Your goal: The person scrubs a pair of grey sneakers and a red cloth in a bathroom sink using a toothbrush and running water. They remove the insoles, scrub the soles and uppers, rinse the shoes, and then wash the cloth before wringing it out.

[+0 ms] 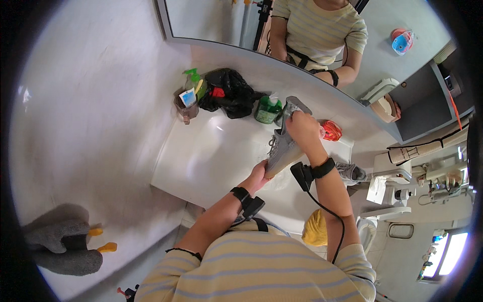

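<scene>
A grey lace-up sneaker (pixel 282 151) is held up over the white washbasin (pixel 193 168), tilted with its toe toward me. My left hand (pixel 259 176) is closed around the toe end, thumb along the side. Higher up, my right hand (pixel 303 130) is closed at the ankle opening near the heel; its fingertips are partly hidden, so I cannot see whether anything else is in it. Just beyond the shoe, a green bottle (pixel 268 109) stands on the basin's back ledge. A second grey sneaker (pixel 351 172) lies to the right of the basin.
Along the back ledge are a black plastic bag (pixel 229 93), a green pump bottle (pixel 195 83), a brownish cup (pixel 186 108) and a red-orange packet (pixel 331 130). A mirror (pixel 211 22) hangs above. A yellow cloth (pixel 315 229) is at lower right, beside my right arm.
</scene>
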A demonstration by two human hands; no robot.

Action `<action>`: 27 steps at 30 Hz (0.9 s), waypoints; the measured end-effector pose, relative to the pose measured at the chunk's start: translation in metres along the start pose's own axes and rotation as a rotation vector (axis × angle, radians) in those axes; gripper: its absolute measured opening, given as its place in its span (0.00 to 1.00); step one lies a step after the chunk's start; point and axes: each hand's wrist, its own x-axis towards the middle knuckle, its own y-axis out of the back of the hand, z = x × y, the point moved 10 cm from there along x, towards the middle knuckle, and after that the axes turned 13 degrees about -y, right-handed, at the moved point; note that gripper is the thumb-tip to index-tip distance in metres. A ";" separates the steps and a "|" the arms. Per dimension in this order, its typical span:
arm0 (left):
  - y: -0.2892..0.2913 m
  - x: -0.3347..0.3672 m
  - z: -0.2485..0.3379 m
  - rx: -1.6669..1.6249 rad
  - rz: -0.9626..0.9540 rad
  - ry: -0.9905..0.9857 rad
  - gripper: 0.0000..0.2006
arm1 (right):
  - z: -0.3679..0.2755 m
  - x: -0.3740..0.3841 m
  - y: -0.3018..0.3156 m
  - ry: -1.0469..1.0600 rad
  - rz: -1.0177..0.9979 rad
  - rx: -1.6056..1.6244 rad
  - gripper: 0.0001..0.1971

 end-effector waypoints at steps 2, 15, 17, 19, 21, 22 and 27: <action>-0.001 -0.005 -0.006 0.073 0.092 0.068 0.16 | -0.004 0.001 -0.003 0.029 0.007 -0.009 0.12; 0.027 -0.023 0.022 0.466 -0.032 0.193 0.25 | 0.057 0.011 -0.038 -0.202 -0.198 0.225 0.15; 0.015 -0.037 0.044 0.271 -0.066 0.138 0.24 | 0.095 0.005 -0.065 -0.350 -0.270 0.497 0.15; 0.000 -0.043 0.069 0.208 -0.185 0.075 0.21 | 0.114 0.004 -0.086 -0.341 -0.292 0.695 0.13; -0.001 -0.053 0.089 0.351 -0.124 0.029 0.20 | 0.125 0.000 -0.100 -0.380 -0.322 0.884 0.11; -0.001 -0.057 0.101 0.416 -0.098 0.001 0.20 | 0.124 -0.004 -0.106 -0.421 -0.345 0.973 0.10; 0.000 -0.054 0.133 0.635 -0.040 -0.147 0.20 | 0.126 -0.010 -0.117 -0.524 -0.353 1.117 0.12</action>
